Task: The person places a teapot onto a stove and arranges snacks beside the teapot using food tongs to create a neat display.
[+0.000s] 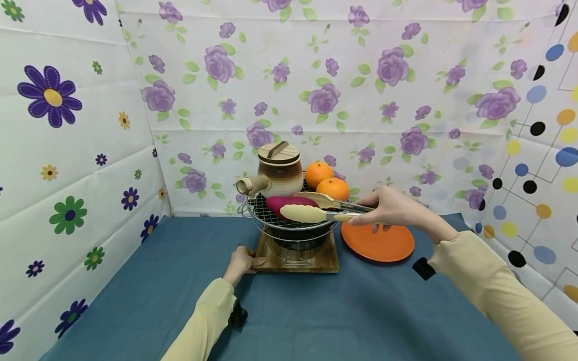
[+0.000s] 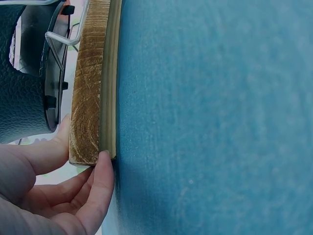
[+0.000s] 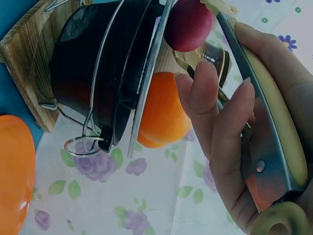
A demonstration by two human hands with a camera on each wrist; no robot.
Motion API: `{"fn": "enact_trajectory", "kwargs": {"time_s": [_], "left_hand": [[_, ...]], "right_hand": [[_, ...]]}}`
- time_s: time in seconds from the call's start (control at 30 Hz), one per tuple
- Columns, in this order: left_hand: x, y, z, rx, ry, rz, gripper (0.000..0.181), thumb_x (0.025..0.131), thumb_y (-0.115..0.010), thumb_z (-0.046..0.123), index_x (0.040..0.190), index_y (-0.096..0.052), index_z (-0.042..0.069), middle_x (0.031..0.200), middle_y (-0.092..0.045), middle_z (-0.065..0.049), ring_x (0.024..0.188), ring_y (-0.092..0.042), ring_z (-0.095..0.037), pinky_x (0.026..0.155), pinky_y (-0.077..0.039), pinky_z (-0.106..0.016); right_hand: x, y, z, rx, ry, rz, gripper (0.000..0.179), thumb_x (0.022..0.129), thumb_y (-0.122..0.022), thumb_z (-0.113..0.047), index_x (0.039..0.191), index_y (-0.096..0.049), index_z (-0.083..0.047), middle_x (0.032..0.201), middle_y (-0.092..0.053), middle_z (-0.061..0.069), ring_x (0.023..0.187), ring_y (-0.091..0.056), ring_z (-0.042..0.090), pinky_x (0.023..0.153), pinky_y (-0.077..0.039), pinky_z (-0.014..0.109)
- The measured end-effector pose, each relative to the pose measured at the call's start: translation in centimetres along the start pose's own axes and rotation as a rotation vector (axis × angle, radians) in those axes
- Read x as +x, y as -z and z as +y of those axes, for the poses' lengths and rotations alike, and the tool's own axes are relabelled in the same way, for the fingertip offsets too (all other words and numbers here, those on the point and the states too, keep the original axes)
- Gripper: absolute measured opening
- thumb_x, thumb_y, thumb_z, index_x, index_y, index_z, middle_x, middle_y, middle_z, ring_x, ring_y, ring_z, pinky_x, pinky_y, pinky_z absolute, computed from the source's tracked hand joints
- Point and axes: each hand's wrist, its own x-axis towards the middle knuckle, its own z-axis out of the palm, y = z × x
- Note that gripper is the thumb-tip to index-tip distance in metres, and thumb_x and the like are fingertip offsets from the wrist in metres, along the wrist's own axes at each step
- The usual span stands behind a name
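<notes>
In the head view my right hand (image 1: 392,208) grips metal tongs (image 1: 304,213) with cream-coloured tips. The tips lie on either side of a purple-red sweet potato (image 1: 281,201) at the grill's front; whether they squeeze it I cannot tell. Beneath is the wire mesh (image 1: 266,213) of a round black tabletop stove (image 1: 302,235). My left hand (image 1: 242,261) pinches the front left corner of the wooden board (image 1: 331,256) under the stove. The left wrist view shows the thumb and fingers on opposite faces of that board (image 2: 90,88).
A brown and cream clay teapot (image 1: 282,183) with a wooden lid and side handle stands at the back of the grill. Two oranges (image 1: 333,189) sit beside it. An orange plate (image 1: 384,243) lies on the blue tablecloth (image 1: 316,311), right of the board. Patterned sheets hang behind and beside.
</notes>
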Motion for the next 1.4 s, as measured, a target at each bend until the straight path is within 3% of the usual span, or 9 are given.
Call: {"fn": "enact_trajectory", "kwargs": {"time_s": [0.2,0.43,0.67,0.93,1.17,1.4], "left_hand": [[0.03,-0.05,0.05,0.001,-0.011,0.003,0.037,0.077,-0.073,0.008,0.051,-0.047,0.008,0.044,-0.037,-0.002,0.044,-0.056,-0.022,0.048,-0.053,-0.033],[0.02,-0.01,0.08,0.001,-0.005,-0.001,0.026,0.077,-0.073,0.008,0.059,-0.056,0.000,0.048,-0.042,-0.004,0.047,-0.058,-0.023,0.049,-0.053,-0.033],[-0.02,0.05,0.01,-0.002,-0.002,-0.007,0.019,0.077,-0.073,0.007,0.075,-0.064,-0.009,0.057,-0.050,-0.011,0.054,-0.060,-0.025,0.050,-0.053,-0.033],[0.00,-0.08,0.15,0.007,-0.005,0.000,0.027,0.077,-0.073,0.008,0.058,-0.056,0.002,0.047,-0.042,-0.004,0.047,-0.058,-0.023,0.049,-0.053,-0.034],[0.14,0.02,0.01,0.001,0.010,-0.010,0.021,0.078,-0.072,0.008,0.081,-0.064,-0.011,0.062,-0.053,-0.014,0.051,-0.060,-0.023,0.051,-0.053,-0.034],[0.00,0.12,0.03,-0.011,0.009,-0.004,0.026,0.076,-0.073,0.006,0.089,-0.062,-0.014,0.070,-0.055,-0.015,0.056,-0.060,-0.023,0.051,-0.053,-0.032]], "right_hand": [[0.29,-0.18,-0.10,0.003,0.000,-0.011,0.073,0.073,-0.074,-0.041,0.125,-0.050,0.004,0.060,-0.062,0.008,0.057,-0.060,0.023,0.055,-0.052,0.035],[0.27,-0.17,-0.36,-0.001,0.012,-0.015,0.071,0.075,-0.073,-0.039,0.124,-0.050,0.006,0.065,-0.063,0.006,0.056,-0.060,0.022,0.054,-0.052,0.035],[0.37,-0.25,-0.32,-0.006,0.005,-0.015,0.071,0.075,-0.073,-0.040,0.124,-0.051,0.007,0.065,-0.063,0.006,0.056,-0.060,0.022,0.055,-0.053,0.035],[0.38,-0.27,-0.24,-0.003,0.008,-0.019,0.072,0.075,-0.072,-0.040,0.124,-0.049,0.007,0.066,-0.064,0.006,0.056,-0.060,0.022,0.056,-0.053,0.037],[0.38,-0.31,-0.30,-0.001,0.002,-0.018,0.074,0.074,-0.073,-0.040,0.125,-0.048,0.008,0.073,-0.065,0.005,0.057,-0.061,0.022,0.056,-0.053,0.036],[0.38,-0.30,-0.33,0.009,0.003,-0.009,0.074,0.074,-0.074,-0.039,0.126,-0.048,0.007,0.084,-0.065,0.006,0.059,-0.061,0.022,0.054,-0.052,0.033]]}}
